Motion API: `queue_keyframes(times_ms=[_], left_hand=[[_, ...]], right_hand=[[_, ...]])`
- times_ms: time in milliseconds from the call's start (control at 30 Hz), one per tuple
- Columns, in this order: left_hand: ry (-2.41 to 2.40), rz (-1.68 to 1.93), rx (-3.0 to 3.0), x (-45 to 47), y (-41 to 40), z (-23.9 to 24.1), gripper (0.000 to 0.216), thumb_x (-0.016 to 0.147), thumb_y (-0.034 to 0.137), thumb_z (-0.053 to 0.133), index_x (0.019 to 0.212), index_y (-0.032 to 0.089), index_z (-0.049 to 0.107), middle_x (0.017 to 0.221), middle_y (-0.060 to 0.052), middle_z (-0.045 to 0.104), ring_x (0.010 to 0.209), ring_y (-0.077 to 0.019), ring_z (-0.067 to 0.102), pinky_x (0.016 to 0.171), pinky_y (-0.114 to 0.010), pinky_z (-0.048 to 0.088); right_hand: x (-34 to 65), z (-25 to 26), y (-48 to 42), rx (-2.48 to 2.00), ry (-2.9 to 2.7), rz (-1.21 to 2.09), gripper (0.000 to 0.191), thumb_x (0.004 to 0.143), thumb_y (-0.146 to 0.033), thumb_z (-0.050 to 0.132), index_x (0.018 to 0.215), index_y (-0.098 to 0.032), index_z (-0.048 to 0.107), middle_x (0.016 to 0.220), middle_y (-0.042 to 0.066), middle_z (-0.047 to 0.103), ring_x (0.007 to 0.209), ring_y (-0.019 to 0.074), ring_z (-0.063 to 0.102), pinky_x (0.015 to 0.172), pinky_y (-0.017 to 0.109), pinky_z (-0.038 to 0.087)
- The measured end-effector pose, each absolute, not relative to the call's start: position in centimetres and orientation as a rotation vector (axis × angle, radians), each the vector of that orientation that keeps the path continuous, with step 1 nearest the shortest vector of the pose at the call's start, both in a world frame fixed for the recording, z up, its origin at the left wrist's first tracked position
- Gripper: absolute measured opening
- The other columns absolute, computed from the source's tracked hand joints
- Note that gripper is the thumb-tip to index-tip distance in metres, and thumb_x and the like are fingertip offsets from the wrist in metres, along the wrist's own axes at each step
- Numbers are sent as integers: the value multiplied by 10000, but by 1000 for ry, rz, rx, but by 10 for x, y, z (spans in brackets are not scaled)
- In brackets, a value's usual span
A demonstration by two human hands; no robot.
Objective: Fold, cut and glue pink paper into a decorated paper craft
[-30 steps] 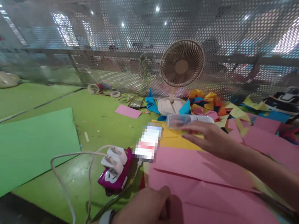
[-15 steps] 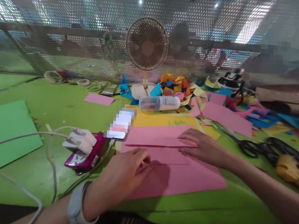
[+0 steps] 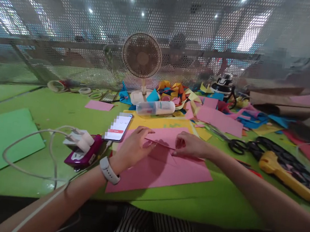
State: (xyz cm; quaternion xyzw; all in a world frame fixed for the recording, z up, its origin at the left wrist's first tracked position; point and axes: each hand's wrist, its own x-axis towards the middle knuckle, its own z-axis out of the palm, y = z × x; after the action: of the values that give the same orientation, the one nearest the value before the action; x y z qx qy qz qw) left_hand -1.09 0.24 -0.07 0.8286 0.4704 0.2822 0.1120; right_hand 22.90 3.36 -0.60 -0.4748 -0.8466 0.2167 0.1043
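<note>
A large pink sheet of paper [image 3: 162, 176] lies in front of me, with a smaller pink piece of paper [image 3: 165, 136] on its upper part. The near edge of that piece is lifted a little off the sheet. My left hand [image 3: 133, 147], with a white band on the wrist, has its thumb and forefinger closed around the left end of the lifted edge. Toward the right, my right hand [image 3: 192, 145] pinches the same edge with curled fingers. A yellow sheet [image 3: 157, 122] shows beyond the pink paper.
Left of the papers are a phone [image 3: 119, 127], a purple power strip [image 3: 85, 156] with cables, and a green sheet [image 3: 5, 144]. Scissors [image 3: 237, 146] and a yellow-handled tool [image 3: 284, 175] lie right. Behind stand a bottle [image 3: 156, 108], paper scraps [image 3: 218, 120] and a fan [image 3: 142, 57].
My left hand has moved up onto the pink piece's edge. My right hand has gone from lying flat to pinching, and the edge is raised. The view has shifted slightly.
</note>
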Motion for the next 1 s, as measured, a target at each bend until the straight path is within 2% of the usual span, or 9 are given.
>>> queue_keyframes(times_ms=[133,367,500,600,733,867,1000], left_hand=[[1390,937,2422,-10,0,-2,306,814,299,566,1091,176,521,1093,-74,528,1036,-204,512,926,-378,414],[1322,924,2440,-7,6,-7,258,822,269,561,1064,183,544,1062,-73,557,1002,-201,533,888,-371,441],[1125,817,2566,-2,8,-4,213,857,242,505,1053,190,571,1078,-74,576,1042,-204,515,916,-370,419],[1055,695,2599,-1,9,-4,214,860,216,487,1048,184,584,1086,-75,587,1042,-203,520,919,-357,415],[1050,549,2539,-1,3,-5,211,857,177,461,1023,184,592,986,-59,613,869,-169,583,775,-297,472],[1161,540,2548,0,-2,-5,211,858,193,457,1015,182,597,961,-59,601,766,-153,582,694,-282,474],[1102,487,2585,2,1,-5,215,824,158,495,993,186,625,907,-52,602,804,-164,576,731,-288,467]], right_hand=[[231,-5,29,-1403,-2465,584,413,703,-515,621,927,-169,589,926,67,610,796,186,550,647,266,388],[230,-13,28,-1270,-2532,385,92,796,-272,581,802,-200,637,785,16,614,717,144,549,618,241,352],[231,-18,36,-1000,-2538,65,118,838,-234,565,797,-187,665,829,54,622,805,168,539,712,280,359],[233,-22,44,-830,-2532,-60,138,860,-224,538,844,-194,671,877,66,634,812,170,538,724,292,370],[234,-17,42,-755,-2536,-120,176,868,-209,508,971,-189,649,997,95,630,912,193,544,782,327,402],[238,1,21,-711,-2704,-34,232,827,-201,526,1035,-181,625,1060,91,617,974,201,545,831,345,420],[241,5,8,-674,-2892,-26,233,823,-219,522,1028,-182,629,1043,98,635,970,202,569,808,342,444]])
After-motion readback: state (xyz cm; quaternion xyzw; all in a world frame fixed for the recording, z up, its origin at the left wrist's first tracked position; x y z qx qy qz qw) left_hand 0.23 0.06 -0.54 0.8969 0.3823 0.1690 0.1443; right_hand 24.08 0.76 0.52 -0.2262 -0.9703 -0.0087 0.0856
